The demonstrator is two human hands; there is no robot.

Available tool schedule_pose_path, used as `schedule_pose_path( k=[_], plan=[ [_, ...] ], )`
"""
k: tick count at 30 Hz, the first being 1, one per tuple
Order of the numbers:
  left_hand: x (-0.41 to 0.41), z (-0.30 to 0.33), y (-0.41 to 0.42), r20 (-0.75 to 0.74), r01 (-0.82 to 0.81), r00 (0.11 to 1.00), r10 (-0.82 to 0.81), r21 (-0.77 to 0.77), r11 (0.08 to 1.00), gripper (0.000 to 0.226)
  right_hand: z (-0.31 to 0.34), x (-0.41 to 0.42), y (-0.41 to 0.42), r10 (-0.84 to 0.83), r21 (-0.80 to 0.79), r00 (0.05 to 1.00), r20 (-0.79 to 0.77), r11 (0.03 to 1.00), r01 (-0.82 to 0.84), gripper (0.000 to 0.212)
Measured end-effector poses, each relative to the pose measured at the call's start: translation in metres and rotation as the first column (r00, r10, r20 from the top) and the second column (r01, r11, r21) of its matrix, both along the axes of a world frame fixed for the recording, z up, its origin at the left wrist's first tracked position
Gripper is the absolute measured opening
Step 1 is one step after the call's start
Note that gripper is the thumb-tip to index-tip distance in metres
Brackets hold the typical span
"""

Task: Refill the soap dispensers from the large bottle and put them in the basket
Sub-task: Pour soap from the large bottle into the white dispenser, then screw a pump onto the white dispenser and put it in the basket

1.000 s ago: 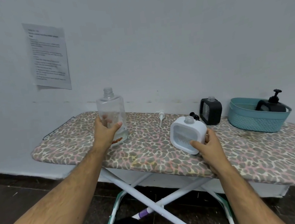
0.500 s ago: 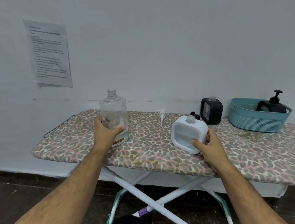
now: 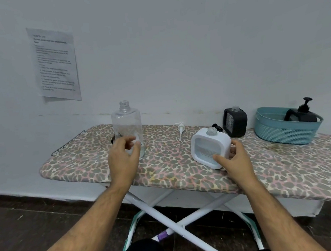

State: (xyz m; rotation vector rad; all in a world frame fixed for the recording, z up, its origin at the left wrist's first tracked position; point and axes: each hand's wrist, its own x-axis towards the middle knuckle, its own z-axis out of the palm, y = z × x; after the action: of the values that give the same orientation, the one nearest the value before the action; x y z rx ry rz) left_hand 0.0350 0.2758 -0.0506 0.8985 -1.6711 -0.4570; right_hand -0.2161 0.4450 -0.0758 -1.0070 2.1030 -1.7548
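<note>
The large clear bottle (image 3: 126,124) stands upright and uncapped on the leopard-print ironing board (image 3: 164,169). My left hand (image 3: 123,159) hovers just in front of it with loosely spread fingers, holding nothing. My right hand (image 3: 233,159) grips the lower right corner of the white square dispenser (image 3: 208,147), which is tilted and has no pump. A black dispenser (image 3: 235,122) with an open neck stands behind it. A teal basket (image 3: 281,135) at the right holds another black dispenser (image 3: 301,113) with its pump on.
A white pump (image 3: 181,128) lies on the board between the bottle and the dispensers, and a black pump (image 3: 217,127) peeks out behind the white dispenser. A small dark cap (image 3: 113,140) sits left of the bottle. The wall with a taped paper (image 3: 55,63) runs close behind.
My left hand has let go of the large bottle, which now stands on the board by itself. My right hand keeps its hold on the white dispenser.
</note>
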Motion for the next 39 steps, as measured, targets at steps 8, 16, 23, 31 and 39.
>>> schedule_pose_path(
  k=[8,16,23,31,39],
  plan=[
    [-0.043,0.003,0.016,-0.04,0.428,0.895,-0.444,0.357,0.83,0.037,0.002,0.0,0.01,0.009,-0.06,0.999,-0.033,0.998,-0.011,0.065],
    [-0.09,-0.003,0.024,0.026,0.467,0.847,-0.531,0.44,0.767,0.051,-0.004,-0.019,0.013,0.142,-0.059,0.989,0.035,0.988,-0.14,0.07],
    [-0.122,0.0,0.025,0.003,0.613,0.696,-0.718,0.518,0.596,0.082,-0.001,-0.033,0.01,0.261,-0.08,0.961,0.088,0.964,-0.254,0.062],
    [-0.123,-0.007,0.02,-0.048,0.641,0.699,-0.714,0.486,0.594,0.062,-0.008,-0.046,0.004,0.358,-0.083,0.917,0.173,0.934,-0.349,0.051],
    [-0.082,-0.013,0.001,-0.068,0.613,0.736,-0.673,0.488,0.621,0.064,0.001,-0.033,-0.011,0.257,-0.127,0.921,0.294,0.965,-0.229,0.033]
  ],
)
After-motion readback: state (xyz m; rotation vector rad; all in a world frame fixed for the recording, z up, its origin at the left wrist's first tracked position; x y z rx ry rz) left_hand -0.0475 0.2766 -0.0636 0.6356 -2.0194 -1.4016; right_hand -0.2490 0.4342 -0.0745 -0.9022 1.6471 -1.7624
